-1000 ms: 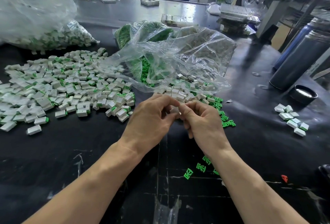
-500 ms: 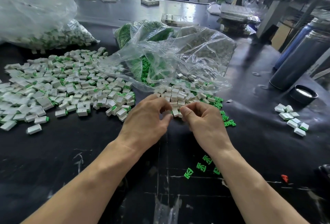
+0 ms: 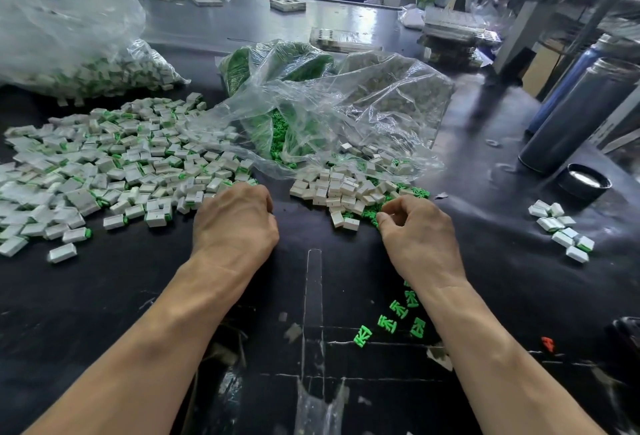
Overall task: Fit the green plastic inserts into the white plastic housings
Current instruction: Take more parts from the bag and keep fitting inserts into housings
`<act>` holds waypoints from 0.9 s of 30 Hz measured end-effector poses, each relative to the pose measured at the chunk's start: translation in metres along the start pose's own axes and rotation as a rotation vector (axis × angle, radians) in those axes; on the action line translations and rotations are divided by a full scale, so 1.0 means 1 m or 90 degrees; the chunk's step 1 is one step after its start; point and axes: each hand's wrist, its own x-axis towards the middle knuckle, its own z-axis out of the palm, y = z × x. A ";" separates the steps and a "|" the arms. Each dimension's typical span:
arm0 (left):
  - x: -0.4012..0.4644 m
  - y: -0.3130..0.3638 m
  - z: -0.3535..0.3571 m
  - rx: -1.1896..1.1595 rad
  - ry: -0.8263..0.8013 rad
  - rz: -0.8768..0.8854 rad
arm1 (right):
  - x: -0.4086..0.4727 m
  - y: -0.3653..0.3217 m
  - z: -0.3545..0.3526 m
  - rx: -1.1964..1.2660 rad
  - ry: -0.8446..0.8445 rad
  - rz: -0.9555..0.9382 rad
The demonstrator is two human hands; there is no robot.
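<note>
Green inserts (image 3: 372, 214) touch right hand (image 3: 417, 230) fingertips (image 3: 381, 217) (curled).

bright overhead light; glare on black table (image 3: 346, 29); edges bowed, background slightly blurred

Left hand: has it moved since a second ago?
Yes. The left hand has swung left, away from the right hand, to the edge of the big assembled pile.
</note>
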 end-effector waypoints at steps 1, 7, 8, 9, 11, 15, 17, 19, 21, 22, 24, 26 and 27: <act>0.001 -0.001 0.000 0.015 -0.002 -0.006 | 0.001 0.000 0.000 -0.018 -0.003 0.001; 0.005 -0.005 0.000 0.050 -0.013 -0.023 | 0.001 0.001 -0.004 -0.073 -0.014 -0.018; 0.005 -0.005 0.002 0.038 -0.009 -0.016 | 0.001 0.001 -0.004 -0.080 -0.017 -0.020; 0.005 -0.004 0.004 0.020 -0.003 -0.007 | 0.001 0.000 -0.005 -0.087 -0.020 -0.021; 0.004 -0.002 0.009 -0.032 0.018 0.026 | 0.001 -0.001 -0.005 -0.097 -0.026 -0.023; 0.002 0.009 0.021 -0.146 0.045 0.094 | 0.001 -0.002 -0.006 -0.110 -0.034 -0.024; 0.001 0.015 0.027 -0.147 0.025 0.116 | 0.001 -0.003 -0.007 -0.117 -0.039 -0.021; 0.000 0.019 0.032 -0.125 -0.015 0.127 | 0.001 -0.004 -0.007 -0.124 -0.043 -0.020; 0.000 0.021 0.034 -0.122 -0.049 0.135 | 0.000 -0.005 -0.007 -0.136 -0.047 -0.023; 0.000 0.021 0.035 -0.127 -0.054 0.140 | 0.000 -0.006 -0.007 -0.146 -0.050 -0.026; 0.000 0.021 0.034 -0.140 -0.042 0.154 | 0.000 -0.008 -0.007 -0.160 -0.057 -0.030; -0.003 0.023 0.032 -0.169 -0.030 0.159 | 0.000 -0.009 -0.007 -0.157 -0.063 -0.033; -0.005 0.024 0.031 -0.188 -0.029 0.160 | 0.000 -0.009 -0.007 -0.152 -0.064 -0.033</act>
